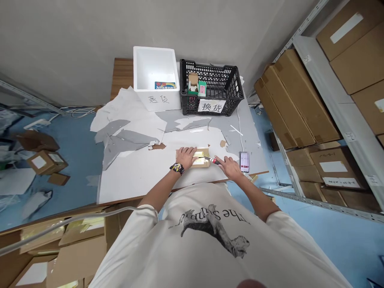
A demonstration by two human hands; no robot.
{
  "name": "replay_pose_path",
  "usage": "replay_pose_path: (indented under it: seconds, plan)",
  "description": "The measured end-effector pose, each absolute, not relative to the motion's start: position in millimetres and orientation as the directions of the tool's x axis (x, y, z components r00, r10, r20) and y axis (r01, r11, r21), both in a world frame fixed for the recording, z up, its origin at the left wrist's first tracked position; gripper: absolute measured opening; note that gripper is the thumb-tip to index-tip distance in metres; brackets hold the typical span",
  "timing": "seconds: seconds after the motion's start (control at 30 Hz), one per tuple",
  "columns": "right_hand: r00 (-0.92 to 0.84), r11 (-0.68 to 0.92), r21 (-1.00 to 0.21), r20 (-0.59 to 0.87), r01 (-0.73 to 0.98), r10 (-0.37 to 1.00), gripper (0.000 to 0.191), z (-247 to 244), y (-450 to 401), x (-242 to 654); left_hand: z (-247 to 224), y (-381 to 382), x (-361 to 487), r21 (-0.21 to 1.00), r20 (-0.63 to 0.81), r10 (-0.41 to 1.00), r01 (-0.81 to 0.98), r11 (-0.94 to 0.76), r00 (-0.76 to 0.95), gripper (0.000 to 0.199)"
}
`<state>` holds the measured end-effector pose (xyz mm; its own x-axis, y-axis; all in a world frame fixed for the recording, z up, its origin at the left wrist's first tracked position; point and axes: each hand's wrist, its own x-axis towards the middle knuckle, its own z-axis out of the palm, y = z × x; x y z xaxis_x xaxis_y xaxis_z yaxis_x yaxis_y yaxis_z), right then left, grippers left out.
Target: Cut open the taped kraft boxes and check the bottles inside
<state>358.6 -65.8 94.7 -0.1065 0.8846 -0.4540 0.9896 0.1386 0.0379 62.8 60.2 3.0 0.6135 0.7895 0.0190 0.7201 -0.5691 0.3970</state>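
A small cardboard box (204,164) with shiny tape along its top lies near the table's front edge. My left hand (186,157), a watch on its wrist, grips the box's left end from above and covers that part. In my right hand (230,167) is a utility knife (215,161) with a red and black handle. Its blade points left and lies over the taped middle of the box. Whether the blade has cut in cannot be made out.
Behind stand a white foam box (157,100) holding a colourful printed item and a black crate (192,106) with small boxes. A phone (244,162) on a cable lies right of my right hand. Torn paper covers the table (129,180). Shelves with cartons (300,108) rise at right.
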Motion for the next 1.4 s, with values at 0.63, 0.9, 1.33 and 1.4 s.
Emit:
replay_pose_path:
  seconds: [0.63,0.9,1.33,1.4]
  plan:
    - [-0.073,-0.118,-0.352,-0.485,0.929,0.871,0.032,73,-75,361,9,59,65,0.39,0.076,0.772,0.694,-0.605,0.631,0.059]
    - [-0.131,0.014,-0.239,-0.48,0.971,0.868,0.039,81,-53,358,10,58,64,0.408,0.047,0.784,0.704,-0.58,0.619,0.061]
    - [-0.072,0.116,0.064,-0.477,0.991,0.876,0.062,68,-57,363,8,58,66,0.457,0.028,0.806,0.709,-0.536,0.592,0.061]
    - [-0.094,0.139,0.062,-0.472,0.988,0.877,0.063,63,-52,365,8,59,65,0.46,0.031,0.802,0.704,-0.541,0.596,0.061]
